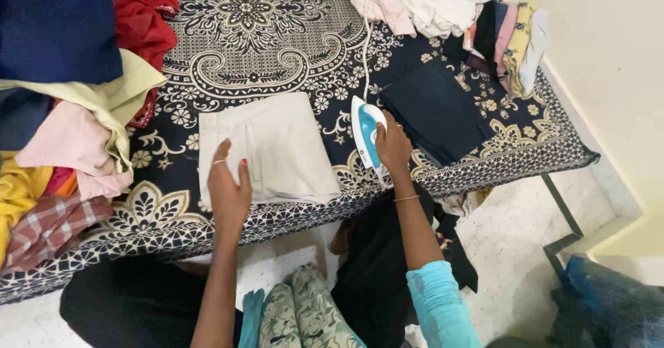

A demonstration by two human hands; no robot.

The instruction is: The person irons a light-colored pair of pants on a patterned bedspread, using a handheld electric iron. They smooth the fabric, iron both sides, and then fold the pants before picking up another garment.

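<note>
A folded cream-white garment (280,144) lies flat on the patterned dark bedspread (277,51). My left hand (228,182) rests flat on the garment's near left part, fingers together, with a ring on one finger. My right hand (393,144) grips the handle of a blue-and-white electric iron (366,132) that stands on the bedspread just right of the garment. The iron's white cord (365,37) runs away toward the far edge.
A folded dark navy garment (436,109) lies right of the iron. Piles of mixed clothes sit at left (62,127) and at the far right (470,16). More cloth lies on the floor by my legs (304,313). A cream wall (609,64) stands to the right.
</note>
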